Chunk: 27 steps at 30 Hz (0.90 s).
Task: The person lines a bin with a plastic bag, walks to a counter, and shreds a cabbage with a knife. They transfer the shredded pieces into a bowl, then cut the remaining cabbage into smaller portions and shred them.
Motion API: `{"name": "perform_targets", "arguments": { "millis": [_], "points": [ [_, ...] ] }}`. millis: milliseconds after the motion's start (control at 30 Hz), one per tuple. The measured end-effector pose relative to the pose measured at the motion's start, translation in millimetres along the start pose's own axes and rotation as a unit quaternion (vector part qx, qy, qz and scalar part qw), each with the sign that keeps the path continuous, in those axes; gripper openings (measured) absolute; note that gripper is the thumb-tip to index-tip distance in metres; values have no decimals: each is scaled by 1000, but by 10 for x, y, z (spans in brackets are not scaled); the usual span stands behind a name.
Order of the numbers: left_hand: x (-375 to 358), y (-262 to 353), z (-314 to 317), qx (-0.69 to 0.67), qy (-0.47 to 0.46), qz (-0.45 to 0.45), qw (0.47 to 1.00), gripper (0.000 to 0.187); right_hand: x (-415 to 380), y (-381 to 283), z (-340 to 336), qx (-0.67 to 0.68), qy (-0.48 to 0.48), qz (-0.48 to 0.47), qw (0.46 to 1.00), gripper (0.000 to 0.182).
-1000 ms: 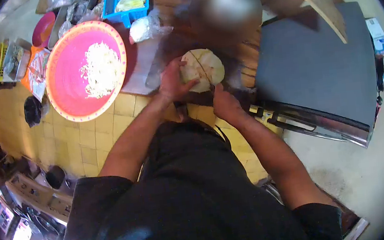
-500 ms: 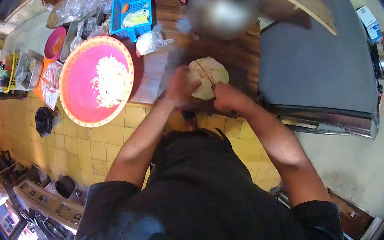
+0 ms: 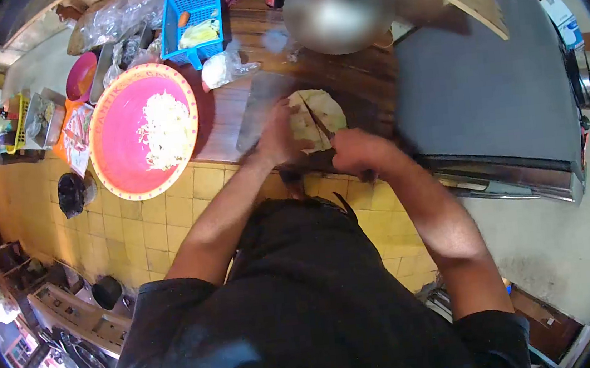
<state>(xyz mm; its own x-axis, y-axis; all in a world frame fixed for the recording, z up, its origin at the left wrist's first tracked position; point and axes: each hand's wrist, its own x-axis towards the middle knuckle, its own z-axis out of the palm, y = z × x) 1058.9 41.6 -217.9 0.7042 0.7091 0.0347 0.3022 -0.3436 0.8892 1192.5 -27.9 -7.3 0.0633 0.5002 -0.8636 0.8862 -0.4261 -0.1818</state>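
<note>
Hand, left (image 3: pixel 277 134): spread against pale, round, cabbage-like piece (image 3: pixel 331 108) on brown wooden counter (image 3: pixel 362 65). Hand, right (image 3: pixel 362 151): closed around dark-bladed knife (image 3: pixel 316 118). I see its blade broader than moments ago; I judge cutting underway. Pink, orange-rimmed plastic basin (image 3: pixel 115 139) holds pale shreds (image 3: pixel 165 129).

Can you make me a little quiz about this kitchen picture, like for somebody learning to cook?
1. Which hand holds the knife?
2. True or false: the pale shreds are in the blue basket.
3. What is the left hand touching? A) a plastic bag B) the pale round food C) a bottle

Key:
1. The right hand.
2. False; they lie in the pink basin.
3. B.
</note>
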Motion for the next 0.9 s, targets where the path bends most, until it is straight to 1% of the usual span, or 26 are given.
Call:
{"name": "perform_targets", "arguments": {
  "millis": [33, 67, 100, 133, 167, 200, 233, 267, 300, 367, 400, 433, 467, 533, 567, 600, 667, 700, 733, 800, 867, 900],
  "points": [
    [-6, 61, -27, -3, 0, 0, 1000, 90, 196, 246, 249, 4, 18, -37, 999, 19],
    [-19, 162, -106, 34, -14, 4, 999, 90, 241, 280, 425, 1, 16, -36, 999, 19],
    [-41, 210, -153, 71, -30, 6, 997, 89, 236, 276, 614, 44, 93, 0, 995, 25],
    [-60, 193, -144, 68, -31, 0, 997, 89, 266, 290, 808, 88, 165, 36, 982, 32],
    [-52, 164, -131, 46, -29, -6, 999, 88, 391, 349, 994, 74, 178, 64, 979, 46],
    [-35, 154, -130, 26, -26, -10, 999, 87, 436, 352, 1099, 75, 174, 64, 980, 46],
    [-46, 146, -124, 25, -29, -15, 999, 87, 472, 355, 1202, 108, 180, 82, 974, 44],
    [-57, 133, -121, 44, -15, 6, 999, 87, 520, 376, 1273, 139, 184, 100, 968, 42],
    [-63, 141, -128, 64, -1, 28, 998, 86, 517, 368, 1260, 140, 177, 99, 969, 42],
    [-12, 140, -139, 39, -20, 0, 999, 87, 476, 360, 1270, 154, 196, 55, 967, 32],
    [3, 156, -138, 14, -35, -19, 999, 87, 518, 373, 1300, 161, 189, 58, 967, 32],
    [-10, 195, -135, 65, -31, 0, 997, 104, 606, 397, 1282, 174, 206, 46, 962, 31],
    [-22, 165, -117, 65, -34, 1, 997, 104, 681, 421, 1267, 186, 224, 34, 956, 31],
    [-19, 153, -111, 109, 7, 76, 991, 99, 872, 511, 1340, 187, 225, 38, 955, 30],
    [-42, 218, -116, 118, 0, 52, 992, 93, 941, 560, 1360, 183, 228, 39, 956, 30],
    [-32, 227, -119, 124, 2, 65, 990, 93, 940, 569, 1311, 187, 241, 36, 952, 30],
    [-38, 103, -84, 84, 19, 45, 995, 91, 922, 546, 1225, 165, 222, 48, 960, 44],
    [-47, 72, -73, 90, 16, 47, 995, 92, 832, 482, 1147, 171, 232, 45, 957, 44],
    [-43, 110, -88, 96, 15, 58, 994, 92, 652, 379, 1006, 163, 223, 48, 960, 41],
    [-71, 185, -77, 142, 7, 94, 985, 96, 367, 281, 794, 162, 216, 54, 961, 39],
    [-62, 158, -52, 139, 4, 97, 986, 96, 241, 285, 609, 130, 210, -17, 969, 32],
    [-53, 175, -58, 134, 7, 79, 988, 94, 232, 276, 594, 135, 217, -14, 967, 32]
  ]
}}
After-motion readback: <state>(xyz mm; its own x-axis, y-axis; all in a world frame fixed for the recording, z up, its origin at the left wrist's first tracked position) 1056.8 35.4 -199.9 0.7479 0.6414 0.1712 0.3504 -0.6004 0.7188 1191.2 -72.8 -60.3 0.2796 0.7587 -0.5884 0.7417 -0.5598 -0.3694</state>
